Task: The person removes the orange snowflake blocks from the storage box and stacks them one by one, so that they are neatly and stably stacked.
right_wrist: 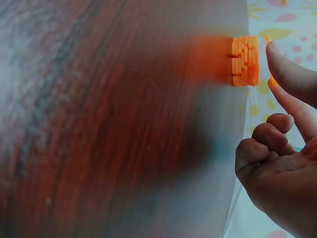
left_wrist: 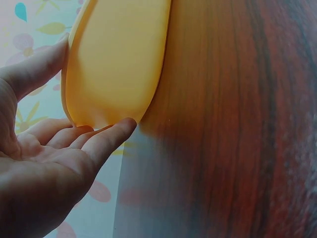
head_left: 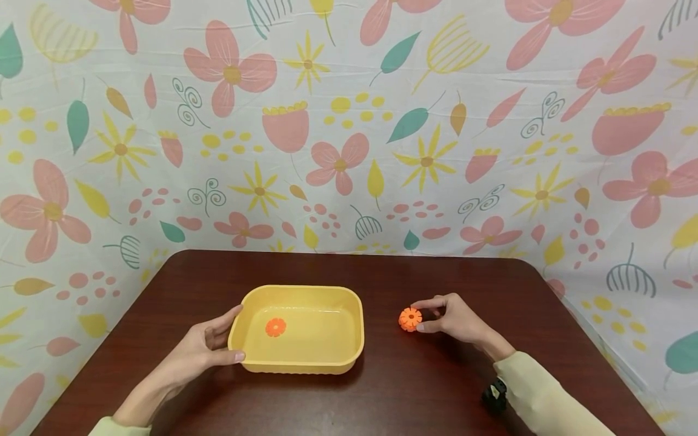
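A shallow yellow tray (head_left: 305, 367) rests on the table with one orange notched flower-shaped disc (head_left: 275, 327) inside, towards its left. My left hand (head_left: 199, 346) holds the tray's left end, thumb at the near corner and fingers at the far one; the left wrist view shows fingertips against its wall (left_wrist: 111, 106). To the tray's right, my right hand (head_left: 455, 319) pinches an orange flower disc (head_left: 411, 317) between thumb and index finger. Just beneath it is a short stack of similar discs (right_wrist: 244, 62), a small gap apart in the right wrist view. Its other fingers are curled in.
The dark brown wooden table (head_left: 376, 399) has rounded far corners. Behind and beside it hangs a white cloth (head_left: 338, 79) printed with flowers and leaves. A black watch-like band (head_left: 495, 395) is at my right wrist.
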{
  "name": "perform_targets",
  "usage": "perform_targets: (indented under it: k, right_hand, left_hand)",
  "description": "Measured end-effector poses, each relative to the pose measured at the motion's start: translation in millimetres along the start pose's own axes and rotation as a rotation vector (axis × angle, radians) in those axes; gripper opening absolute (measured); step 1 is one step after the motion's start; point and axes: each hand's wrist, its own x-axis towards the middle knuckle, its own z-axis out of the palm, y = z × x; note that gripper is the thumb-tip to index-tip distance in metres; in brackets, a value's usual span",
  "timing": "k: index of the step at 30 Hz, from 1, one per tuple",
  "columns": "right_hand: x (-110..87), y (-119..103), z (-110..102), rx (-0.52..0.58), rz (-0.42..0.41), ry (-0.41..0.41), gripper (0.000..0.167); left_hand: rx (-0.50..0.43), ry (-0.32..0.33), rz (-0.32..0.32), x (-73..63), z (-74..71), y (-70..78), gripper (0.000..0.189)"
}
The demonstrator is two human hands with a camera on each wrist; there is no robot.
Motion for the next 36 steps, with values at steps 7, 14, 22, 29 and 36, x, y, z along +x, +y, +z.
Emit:
perform_targets:
  k: [7, 14, 22, 29, 36]
  right_hand:
    - [1.6, 3.1, 2.0, 0.001, 0.013, 0.006, 0.044]
    - [1.6, 4.7, 3.1, 0.004, 0.007, 0.006, 0.043]
    - [2.4, 4.1, 2.9, -0.024, 0.005, -0.009, 0.044]
    - [2.3, 3.2, 2.5, -0.026, 0.007, -0.023, 0.044]
    - [1.4, 3.1, 1.6, -0.009, 0.007, -0.029, 0.046]
  left_hand:
    - [0.0, 0.003, -0.002, 0.5, -0.3, -0.5, 0.096]
    - [0.0, 0.006, -0.005, 0.5, -0.2, 0.0, 0.096]
    - [-0.001, 0.002, -0.003, 0.6, 0.1, -0.3, 0.096]
    - [0.002, 0.0, 0.003, 0.0, -0.2, -0.2, 0.096]
    - [0.004, 0.0, 0.002, -0.9, -0.2, -0.5, 0.097]
